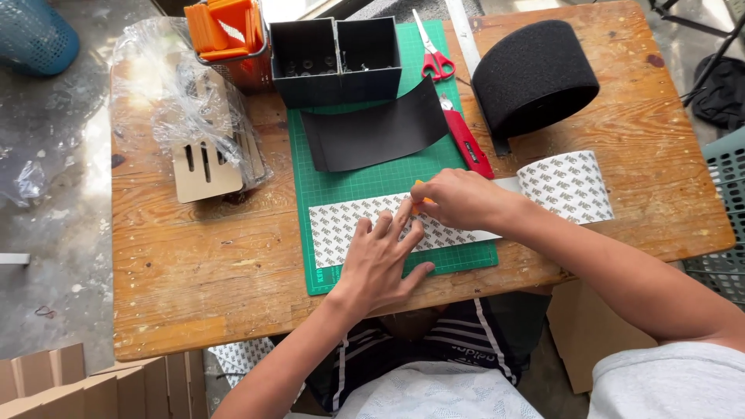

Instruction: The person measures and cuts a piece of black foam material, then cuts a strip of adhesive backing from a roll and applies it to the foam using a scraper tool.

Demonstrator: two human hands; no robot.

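A long white strip with a printed backing (341, 225) lies across a green cutting mat (372, 182) and runs right to a curled end (570, 186). My left hand (380, 260) presses flat on the strip, fingers spread. My right hand (458, 198) grips a small orange tool (420, 203) and holds it against the strip just beyond my left fingertips. A black sheet (372, 132) lies curled on the mat behind the strip.
On the wooden table (202, 271): a black two-compartment box (337, 58), red scissors (433, 54), a red utility knife (468, 143), a big black roll (535, 74), an orange-filled basket (229, 35), clear plastic wrap with cardboard pieces (206, 163). Cardboard lies on the floor at lower left.
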